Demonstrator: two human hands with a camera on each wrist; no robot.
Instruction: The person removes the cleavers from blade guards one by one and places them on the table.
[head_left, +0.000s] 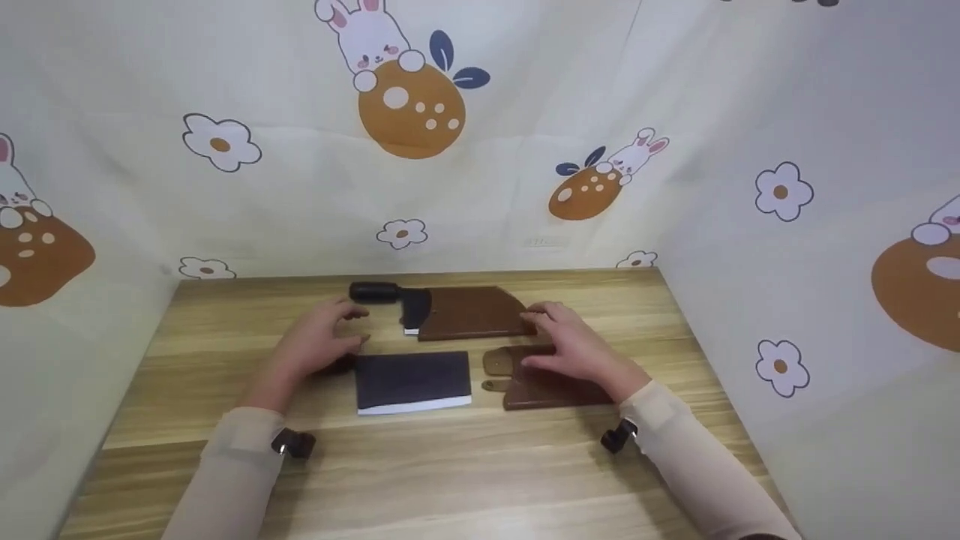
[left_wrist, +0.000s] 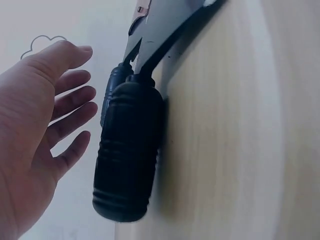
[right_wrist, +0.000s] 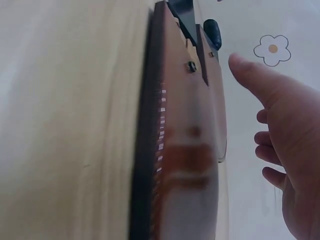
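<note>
A bare cleaver (head_left: 412,379) with a dark blade and bright edge lies at the middle of the table. Its ribbed black handle (left_wrist: 127,155) fills the left wrist view; from the head it is hidden behind my left hand (head_left: 319,341). That hand hovers beside the handle, fingers spread and loosely bent, gripping nothing. To the right lies a brown leather sheath (head_left: 555,390) with its strap tabs undone. Over it hangs my right hand (head_left: 574,345), fingers relaxed; the right wrist view shows a gap between thumb and sheath (right_wrist: 187,115).
Behind them a second cleaver lies in a brown leather cover (head_left: 476,311), its black handle (head_left: 375,292) pointing left. The wooden table (head_left: 450,480) is bordered at the back and sides by printed cloth (head_left: 285,202).
</note>
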